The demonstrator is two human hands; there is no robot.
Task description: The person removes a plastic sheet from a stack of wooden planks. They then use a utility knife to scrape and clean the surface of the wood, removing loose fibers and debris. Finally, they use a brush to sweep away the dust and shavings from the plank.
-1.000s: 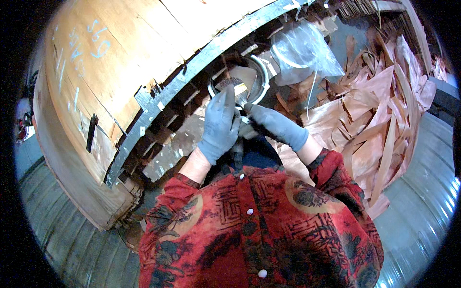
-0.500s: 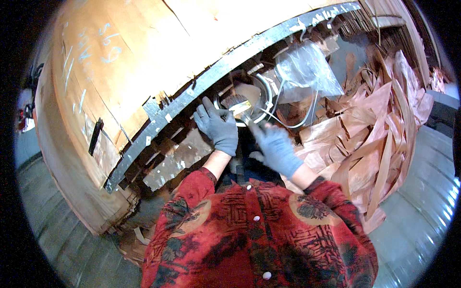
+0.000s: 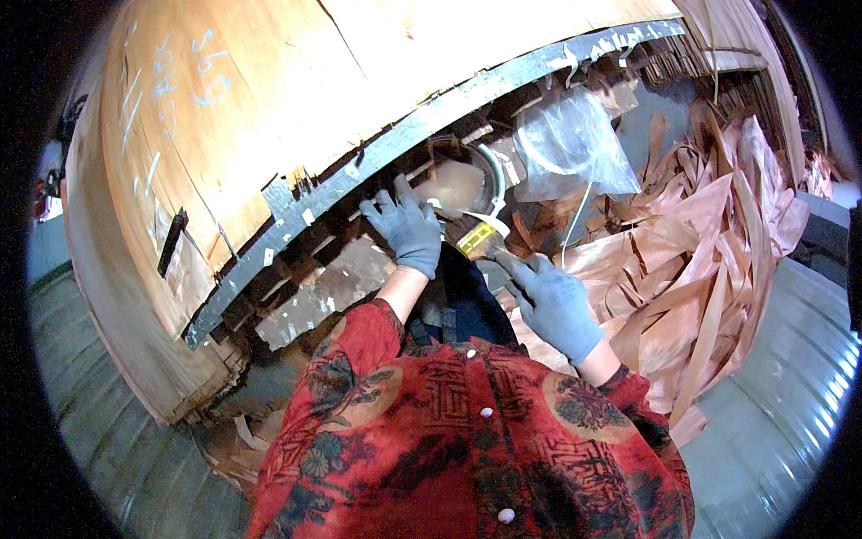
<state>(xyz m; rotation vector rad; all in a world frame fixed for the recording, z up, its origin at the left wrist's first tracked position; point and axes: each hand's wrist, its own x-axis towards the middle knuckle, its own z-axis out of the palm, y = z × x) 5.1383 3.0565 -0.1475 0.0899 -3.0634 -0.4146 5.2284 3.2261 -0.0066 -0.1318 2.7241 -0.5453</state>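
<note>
My left hand (image 3: 406,229), in a grey glove, has its fingers spread at the left side of a round, metal-rimmed container (image 3: 496,175) with something light brown inside. Whether it presses on the rim I cannot tell. My gloved right hand (image 3: 555,304) is closed on the end of a flat, brush-like tool (image 3: 479,239) with a yellow band. The tool lies at the near edge of the container, with a pale, curved strip (image 3: 489,218) beside its far end. Its exact tip is hard to make out.
A large stack of wood veneer sheets (image 3: 269,135) with a dark, curved edge strip (image 3: 395,144) rises ahead. To the right are a clear plastic bag (image 3: 575,135) and a heap of veneer scraps (image 3: 682,251). A stained board (image 3: 323,292) lies at the left.
My right hand has drawn back to the right and nearer to me, pulling the yellow-banded tool from over the container to its near edge. My left hand's fingers have spread wider.
</note>
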